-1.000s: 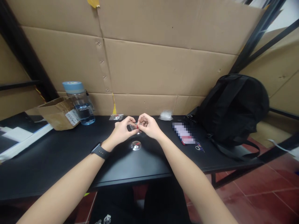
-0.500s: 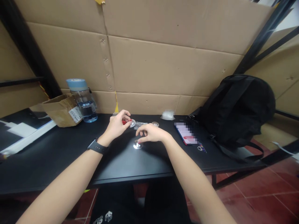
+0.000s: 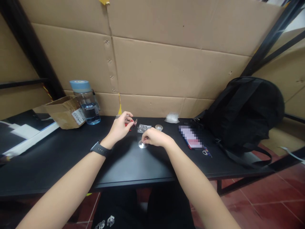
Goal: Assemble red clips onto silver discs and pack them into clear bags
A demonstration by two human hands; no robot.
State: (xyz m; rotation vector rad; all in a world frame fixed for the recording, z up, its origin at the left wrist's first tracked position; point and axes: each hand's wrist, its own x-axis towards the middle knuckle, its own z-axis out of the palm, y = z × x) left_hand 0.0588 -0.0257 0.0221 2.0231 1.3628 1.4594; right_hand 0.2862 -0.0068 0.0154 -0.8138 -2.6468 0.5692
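Two bare hands work over a black desk (image 3: 143,167), seen from the head camera. The left hand (image 3: 121,126) pinches a silver disc (image 3: 135,122) tilted nearly on edge; something red shows below its fingers. The right hand (image 3: 155,137) closes its fingertips on the middle of a second disc (image 3: 142,145), lying flat between the desk's front and back edges. The step in hand looks like gripping this second disc; lifting something so thin would call for a secure pinch. A third disc (image 3: 158,128) and a clear packet (image 3: 144,128) lie nearer the back edge. Toward the back left corner, a lidded bottle (image 3: 90,110) holds bluish liquid; beside it, an open cardboard box (image 3: 63,114) hides its contents. A whitish pouch (image 3: 172,117) lies by the back edge, contents unclear.
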